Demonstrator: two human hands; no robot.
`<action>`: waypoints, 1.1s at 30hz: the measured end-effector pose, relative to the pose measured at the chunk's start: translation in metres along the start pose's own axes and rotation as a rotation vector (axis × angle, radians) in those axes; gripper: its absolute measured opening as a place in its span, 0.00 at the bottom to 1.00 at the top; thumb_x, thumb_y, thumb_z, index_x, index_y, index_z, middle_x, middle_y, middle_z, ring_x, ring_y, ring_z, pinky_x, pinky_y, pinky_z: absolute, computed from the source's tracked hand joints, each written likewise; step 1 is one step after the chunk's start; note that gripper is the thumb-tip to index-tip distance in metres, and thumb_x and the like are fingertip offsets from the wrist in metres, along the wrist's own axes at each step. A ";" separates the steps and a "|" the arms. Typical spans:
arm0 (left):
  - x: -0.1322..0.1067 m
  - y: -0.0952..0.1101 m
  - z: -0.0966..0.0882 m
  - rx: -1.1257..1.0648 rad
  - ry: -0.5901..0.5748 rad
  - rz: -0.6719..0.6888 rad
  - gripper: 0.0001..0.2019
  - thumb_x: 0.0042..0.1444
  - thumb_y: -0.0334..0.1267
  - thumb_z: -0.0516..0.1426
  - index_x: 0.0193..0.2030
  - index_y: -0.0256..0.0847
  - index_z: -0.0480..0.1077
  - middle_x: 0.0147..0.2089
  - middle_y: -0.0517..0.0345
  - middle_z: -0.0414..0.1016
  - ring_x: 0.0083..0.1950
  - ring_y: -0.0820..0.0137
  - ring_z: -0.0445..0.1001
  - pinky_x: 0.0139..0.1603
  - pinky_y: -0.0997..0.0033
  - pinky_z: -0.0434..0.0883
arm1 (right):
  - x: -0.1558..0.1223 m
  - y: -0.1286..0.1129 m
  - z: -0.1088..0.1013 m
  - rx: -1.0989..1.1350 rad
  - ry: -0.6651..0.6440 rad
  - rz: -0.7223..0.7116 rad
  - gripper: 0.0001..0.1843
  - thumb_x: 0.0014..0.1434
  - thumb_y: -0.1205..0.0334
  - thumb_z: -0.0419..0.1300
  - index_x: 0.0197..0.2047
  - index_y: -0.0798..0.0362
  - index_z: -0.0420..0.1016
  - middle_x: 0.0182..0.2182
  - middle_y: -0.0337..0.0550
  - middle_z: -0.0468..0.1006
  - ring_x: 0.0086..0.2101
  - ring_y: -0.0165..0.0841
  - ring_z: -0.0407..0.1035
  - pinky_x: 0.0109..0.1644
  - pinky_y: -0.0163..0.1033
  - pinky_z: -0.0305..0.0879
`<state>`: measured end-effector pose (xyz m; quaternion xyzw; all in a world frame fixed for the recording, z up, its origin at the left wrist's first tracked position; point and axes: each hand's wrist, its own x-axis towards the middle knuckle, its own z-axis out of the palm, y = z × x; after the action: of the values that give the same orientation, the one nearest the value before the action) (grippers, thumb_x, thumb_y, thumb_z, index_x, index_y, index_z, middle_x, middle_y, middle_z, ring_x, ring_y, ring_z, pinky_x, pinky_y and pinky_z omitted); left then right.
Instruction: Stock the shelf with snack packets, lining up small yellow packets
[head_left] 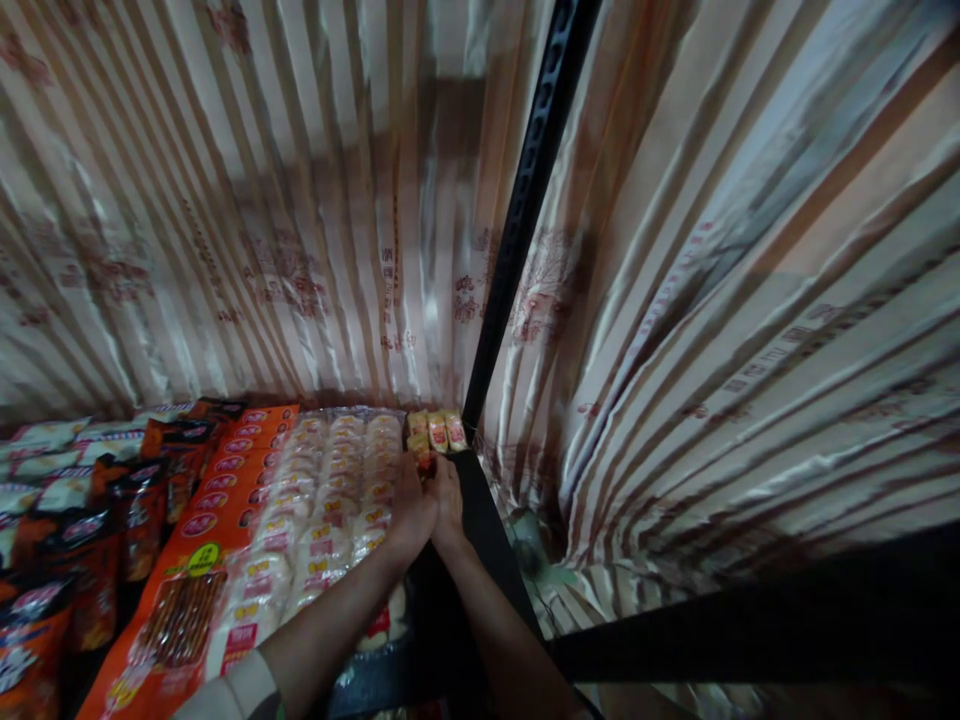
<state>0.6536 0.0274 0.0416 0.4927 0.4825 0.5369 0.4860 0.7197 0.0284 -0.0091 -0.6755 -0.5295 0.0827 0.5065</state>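
My left hand (pixel 411 508) and my right hand (pixel 448 500) are close together, at the far right corner of a dark shelf (pixel 480 500). Between their fingertips is a small yellow and red wrapped snack packet (pixel 422 450), partly hidden by the fingers. Just beyond it, a short row of similar small snack packets (pixel 447 430) stands at the shelf's back edge. Left of my hands, columns of white packaged snacks in clear wrap (pixel 322 530) run toward me, partly covered by my left forearm.
Further left lie orange snack packs (pixel 202 540) and dark orange bags (pixel 139 520). A black perforated upright post (pixel 517 220) rises at the back corner. Pleated printed curtain (pixel 300 200) hangs behind and to the right. A dark bar (pixel 750 620) crosses the lower right.
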 end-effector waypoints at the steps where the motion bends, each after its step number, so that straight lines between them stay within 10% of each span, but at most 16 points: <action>1: 0.001 -0.001 0.000 0.060 -0.017 0.010 0.14 0.39 0.28 0.55 0.35 0.45 0.71 0.43 0.53 0.76 0.55 0.55 0.69 0.59 0.57 0.61 | 0.000 0.001 0.000 0.014 0.008 -0.001 0.24 0.49 0.72 0.48 0.50 0.52 0.68 0.39 0.48 0.72 0.41 0.38 0.66 0.47 0.44 0.65; 14: 0.034 0.023 -0.018 1.193 -0.470 0.509 0.25 0.53 0.28 0.47 0.59 0.26 0.61 0.61 0.37 0.64 0.67 0.53 0.53 0.65 0.50 0.50 | 0.005 0.017 -0.002 -0.104 0.200 -0.001 0.16 0.51 0.62 0.54 0.45 0.52 0.68 0.35 0.50 0.71 0.37 0.44 0.66 0.40 0.47 0.64; 23: 0.056 0.019 -0.024 1.318 -0.590 0.694 0.23 0.58 0.29 0.44 0.60 0.34 0.62 0.64 0.46 0.61 0.69 0.55 0.45 0.67 0.48 0.44 | -0.001 0.017 0.002 -0.184 0.343 -0.035 0.14 0.50 0.66 0.55 0.42 0.45 0.67 0.31 0.45 0.70 0.32 0.41 0.66 0.30 0.42 0.62; 33: 0.078 0.011 -0.024 1.317 -0.660 0.813 0.17 0.60 0.29 0.45 0.52 0.38 0.68 0.55 0.50 0.70 0.67 0.59 0.51 0.66 0.55 0.49 | -0.004 0.010 -0.002 -0.201 0.268 0.133 0.07 0.51 0.62 0.58 0.35 0.50 0.69 0.43 0.57 0.69 0.44 0.50 0.64 0.46 0.56 0.61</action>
<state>0.6254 0.1035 0.0560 0.9428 0.3152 0.1073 -0.0158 0.7260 0.0248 -0.0173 -0.7613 -0.4169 -0.0282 0.4958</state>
